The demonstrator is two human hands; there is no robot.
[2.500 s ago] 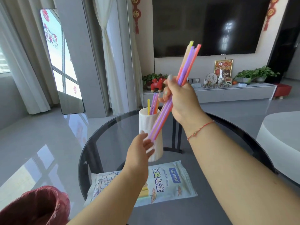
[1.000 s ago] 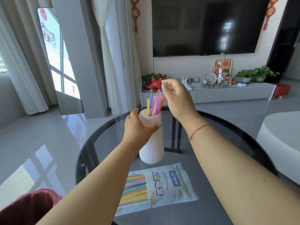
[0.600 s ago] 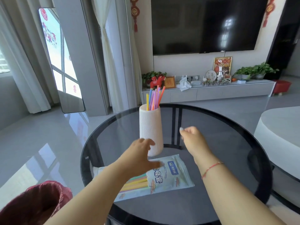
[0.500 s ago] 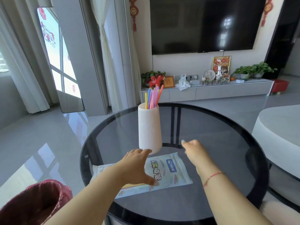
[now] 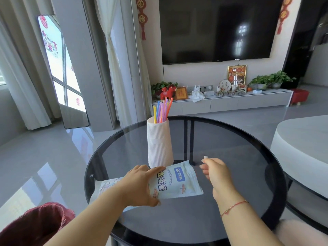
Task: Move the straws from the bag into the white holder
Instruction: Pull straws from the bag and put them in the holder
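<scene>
We see the left hand point(image 5: 140, 185) gripping the bag point(image 5: 174, 182); the right hand point(image 5: 215, 173) hovers loosely curled, holding nothing, beside the holder point(image 5: 159, 144).

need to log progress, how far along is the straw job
Done: a bunch of straws stands in the white holder. In hand: the left hand lies on the bag; the right hand is beside it, holding nothing. Left: whatever remains inside the bag, which cannot be seen here.
</scene>
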